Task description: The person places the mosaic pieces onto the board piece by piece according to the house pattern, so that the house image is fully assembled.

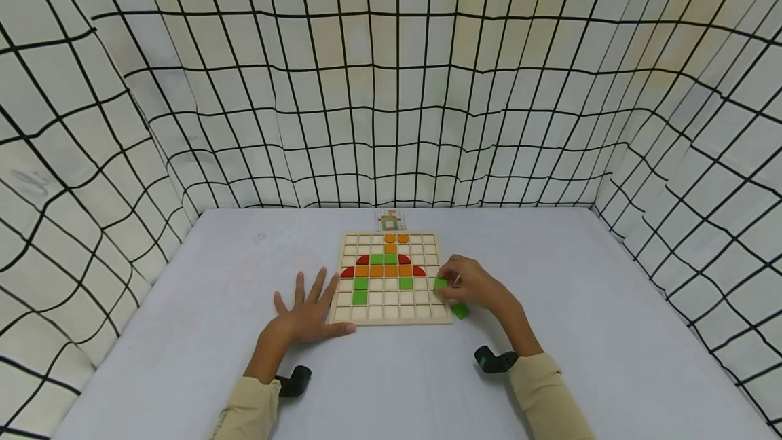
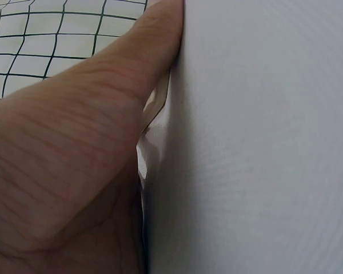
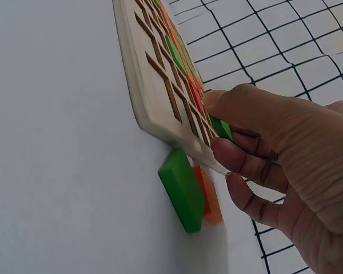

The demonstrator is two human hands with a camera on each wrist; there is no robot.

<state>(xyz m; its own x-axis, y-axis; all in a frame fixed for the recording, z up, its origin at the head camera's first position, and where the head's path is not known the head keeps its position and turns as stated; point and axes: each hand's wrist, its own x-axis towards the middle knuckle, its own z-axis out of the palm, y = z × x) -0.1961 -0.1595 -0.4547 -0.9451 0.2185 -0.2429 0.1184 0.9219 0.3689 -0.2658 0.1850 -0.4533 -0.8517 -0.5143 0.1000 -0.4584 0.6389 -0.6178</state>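
Observation:
A wooden grid board [image 1: 384, 316] lies on the table, with green, orange and red tiles set in its cells. My left hand [image 1: 308, 318] rests spread at the board's left side, its thumb reaching over the lower left corner. In the left wrist view the thumb side of that hand [image 2: 74, 142] fills the left half. Between thumb and fingers, my right hand [image 1: 473, 282] pinches a green square tile [image 1: 440, 283] over the board's right edge. The right wrist view shows this green tile [image 3: 221, 128] partly hidden by the fingers. Below it, another green tile [image 1: 460, 310] lies beside the board.
An orange tile [image 3: 208, 194] lies behind the loose green one. A small pattern card [image 1: 391, 220] sits beyond the board's far edge. White cloth covers the table [image 1: 403, 379], and black netting [image 1: 397, 111] over white sheets surrounds it at the back and sides.

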